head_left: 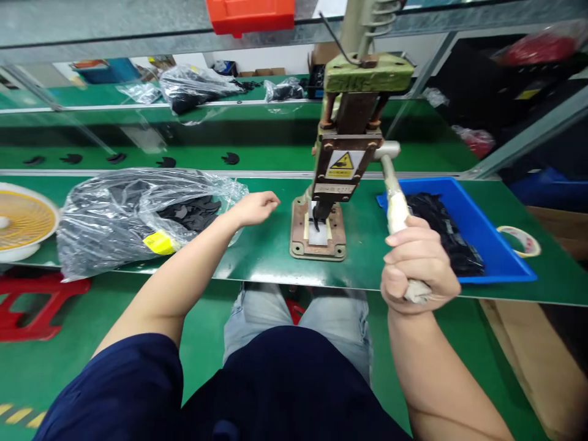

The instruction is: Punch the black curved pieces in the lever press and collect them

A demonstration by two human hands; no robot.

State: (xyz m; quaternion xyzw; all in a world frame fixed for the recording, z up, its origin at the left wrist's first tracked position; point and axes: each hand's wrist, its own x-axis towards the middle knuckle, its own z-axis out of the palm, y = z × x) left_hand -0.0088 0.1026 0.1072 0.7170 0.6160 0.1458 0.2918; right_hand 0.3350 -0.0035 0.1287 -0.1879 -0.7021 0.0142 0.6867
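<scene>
My right hand [418,263] is wrapped round the taped lever [395,202] of a green hand press [346,153]. Under the ram, a small black piece [316,222] sits on the light plate of the press base [298,236]. To the left of the base, my left hand [255,208] hovers over the green table with its fingers curled together, and nothing shows in them. Close beside that hand lies a clear plastic bag [110,214] holding many flat black pieces [193,213]. A yellow label [158,242] is on the bag.
At the right stands a blue tray [463,202] of black pieces, with a tape roll [528,242] at its edge. A fan [27,220] is at the far left. Several curved black pieces [166,162] lie along the strip behind. An orange bin [250,15] is overhead.
</scene>
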